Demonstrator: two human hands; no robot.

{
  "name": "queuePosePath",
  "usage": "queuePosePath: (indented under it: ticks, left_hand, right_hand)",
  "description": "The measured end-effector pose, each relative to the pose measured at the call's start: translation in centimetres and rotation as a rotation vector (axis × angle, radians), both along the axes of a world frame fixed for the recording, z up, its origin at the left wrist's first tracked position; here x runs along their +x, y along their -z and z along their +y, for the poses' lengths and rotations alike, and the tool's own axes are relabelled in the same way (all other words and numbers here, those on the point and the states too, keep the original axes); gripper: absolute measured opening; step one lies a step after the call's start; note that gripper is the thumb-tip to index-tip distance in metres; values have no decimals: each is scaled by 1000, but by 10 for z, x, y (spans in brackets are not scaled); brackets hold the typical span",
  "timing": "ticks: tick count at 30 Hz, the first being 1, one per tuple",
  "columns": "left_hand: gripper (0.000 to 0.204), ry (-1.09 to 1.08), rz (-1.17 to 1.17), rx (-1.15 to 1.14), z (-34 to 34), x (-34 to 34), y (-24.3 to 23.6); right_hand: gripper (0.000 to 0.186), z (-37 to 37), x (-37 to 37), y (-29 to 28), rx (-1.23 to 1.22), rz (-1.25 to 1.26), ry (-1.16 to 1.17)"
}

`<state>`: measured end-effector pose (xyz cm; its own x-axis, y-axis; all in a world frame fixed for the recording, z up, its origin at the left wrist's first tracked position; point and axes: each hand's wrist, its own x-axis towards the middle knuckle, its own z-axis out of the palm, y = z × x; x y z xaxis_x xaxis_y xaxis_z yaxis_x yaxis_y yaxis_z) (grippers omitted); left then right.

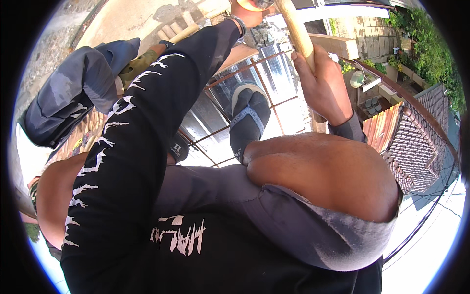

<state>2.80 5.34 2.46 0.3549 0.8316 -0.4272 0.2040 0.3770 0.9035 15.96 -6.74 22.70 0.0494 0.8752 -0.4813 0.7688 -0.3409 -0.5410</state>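
My right hand is wrapped round a thick pale wooden handle, which slants up past the top edge, so its far end is out of sight. At the top edge, my left hand is only partly in view, with a dark bracelet at its wrist. Its fingers are closed at a rounded orange and dark thing, cut off by the frame, which I cannot make out. Below my hands, my foot in a dark split-toe sock and sandal rests over a grid of thin rusty bars.
Shiny sheets lie under the bars. Beside my right hand is a squared wooden beam. A co-worker in a dark jacket bends close on the left. Tiled roofs and dark cables lie on the right, beyond a drop.
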Motion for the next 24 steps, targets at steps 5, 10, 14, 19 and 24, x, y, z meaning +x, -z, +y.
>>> queuePosePath:
  ticks: [5,10,14,19,24]
  left_hand:
    - [25,-182,-271,420,-4,-23,107]
    - [20,-261,-619,54,-6,-26,80]
    - [28,-527,-1259,-486,-9,-15,113]
    - [29,-152,-261,211,-10,9,67]
    - [27,20,280,707,4,-2,94]
  right_hand:
    - [33,15,-17,-13,36,291,160]
    - [29,23,-16,-9,219,436,144]
    - [28,17,-25,6,246,292,114]
    - [23,24,-12,-1,247,123,46]
    - [26,31,-8,3,446,163,-5]
